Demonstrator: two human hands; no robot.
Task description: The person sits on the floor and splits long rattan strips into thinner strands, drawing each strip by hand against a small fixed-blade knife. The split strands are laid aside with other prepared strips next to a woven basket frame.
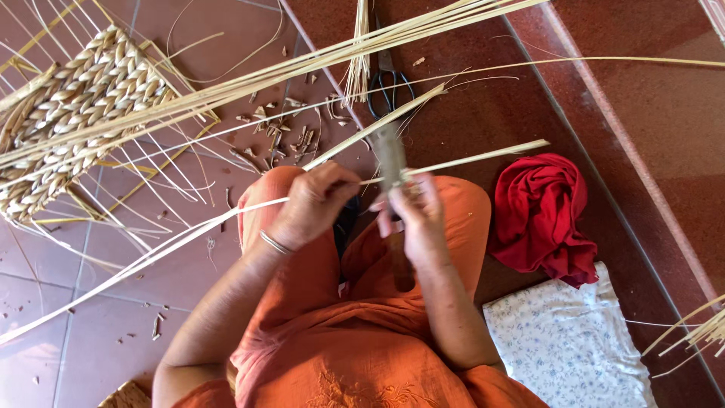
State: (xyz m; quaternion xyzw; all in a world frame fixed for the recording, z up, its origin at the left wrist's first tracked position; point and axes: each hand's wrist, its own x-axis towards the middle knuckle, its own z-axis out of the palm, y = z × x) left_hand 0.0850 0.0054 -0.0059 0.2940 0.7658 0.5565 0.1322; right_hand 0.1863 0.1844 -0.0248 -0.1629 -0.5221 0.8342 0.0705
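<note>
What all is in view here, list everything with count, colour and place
Knife: one, dull grey blade, held upright at centre.
Cane strip: one, pale, crossing the blade, running off lower left.
Woven panel: one, straw-coloured, upper left on the floor.
Long cane bundle: many strips, pale yellow, slanting across the top.
Scissors: one, dark, top centre under the bundle.
Cane scraps: many, tan, scattered on the floor.
Red cloth: one, crumpled, right.
Flowered cloth: one, white, lower right.
Left hand: pinching the strip.
Right hand: gripping the knife.

Red-brown tiled floor (619, 91) w/ sunlit patches.
</note>
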